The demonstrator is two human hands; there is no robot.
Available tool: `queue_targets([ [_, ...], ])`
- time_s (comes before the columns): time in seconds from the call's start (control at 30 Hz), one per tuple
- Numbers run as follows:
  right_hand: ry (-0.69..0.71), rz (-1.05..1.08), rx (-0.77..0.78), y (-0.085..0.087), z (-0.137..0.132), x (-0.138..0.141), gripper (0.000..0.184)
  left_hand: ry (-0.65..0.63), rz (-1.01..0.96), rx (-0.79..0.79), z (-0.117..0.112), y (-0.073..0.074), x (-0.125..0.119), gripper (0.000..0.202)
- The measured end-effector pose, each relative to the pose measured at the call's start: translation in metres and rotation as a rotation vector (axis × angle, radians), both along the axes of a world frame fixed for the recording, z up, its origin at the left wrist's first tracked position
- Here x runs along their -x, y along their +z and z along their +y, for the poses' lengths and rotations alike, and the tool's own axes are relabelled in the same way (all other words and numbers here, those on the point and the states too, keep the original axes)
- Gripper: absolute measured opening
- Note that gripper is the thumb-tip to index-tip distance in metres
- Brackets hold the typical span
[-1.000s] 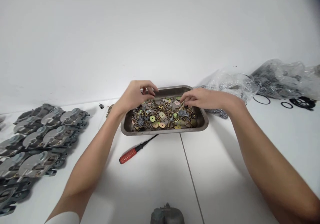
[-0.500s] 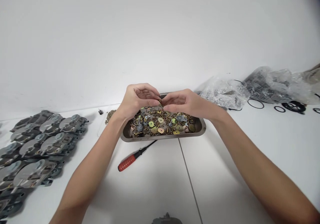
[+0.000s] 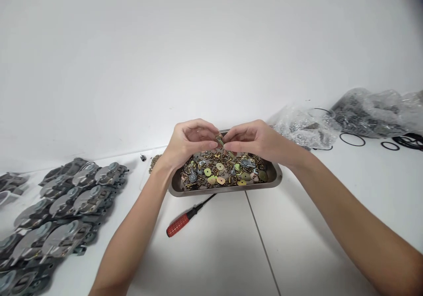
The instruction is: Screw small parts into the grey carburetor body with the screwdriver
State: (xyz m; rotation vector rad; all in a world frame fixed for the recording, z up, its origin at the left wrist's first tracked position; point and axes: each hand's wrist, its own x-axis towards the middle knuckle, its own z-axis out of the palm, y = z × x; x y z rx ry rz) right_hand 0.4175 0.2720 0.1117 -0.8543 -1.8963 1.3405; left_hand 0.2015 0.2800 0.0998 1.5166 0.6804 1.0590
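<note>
Above a metal tray (image 3: 228, 190), my left hand (image 3: 191, 141) and my right hand (image 3: 254, 139) meet, fingertips almost touching. Pinched between both thumbs and fingers is a small brass-coloured metal part (image 3: 220, 140); its exact kind is too small to make out. Below the hands, the tray holds many loose brass screws, yellowish oval plates (image 3: 220, 166) with a hole, and grey metal pieces (image 3: 246, 162). A screwdriver (image 3: 178, 225) with a red handle lies in front of the tray, its tip hidden under the rim.
Rows of grey carburetors (image 3: 66, 238) cover the left side. A small pile of brass bits (image 3: 154, 162) and a small dark part (image 3: 143, 157) lie left of the tray. At right are clear plastic bags (image 3: 304, 126) of parts and black rubber rings (image 3: 352, 139), before a white wall (image 3: 198, 44).
The view has shifted, so the tray and hands appear slightly lower and further right. The fingertips have turned a little, and more of the small brass-coloured part shows between them.
</note>
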Motion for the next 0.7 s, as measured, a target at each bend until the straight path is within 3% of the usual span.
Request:
queue_targets([
  [0.33,0.008,-0.011,-0.031,0.0,-0.002,0.002,0.029,0.186,0.017,-0.122,-0.009,0.006,-0.005,0.022],
  [0.53,0.069,-0.054,-0.041,0.023,-0.026,-0.011,0.037,0.366,-0.049,-0.152,-0.047,0.016,0.013,0.021],
  [0.6,0.084,-0.089,-0.026,0.023,-0.042,-0.017,0.037,0.422,-0.047,-0.101,-0.067,0.009,0.024,0.021],
  [0.7,0.145,-0.194,0.018,0.008,-0.077,-0.02,0.039,0.504,-0.067,0.012,-0.096,-0.013,0.042,0.023],
])
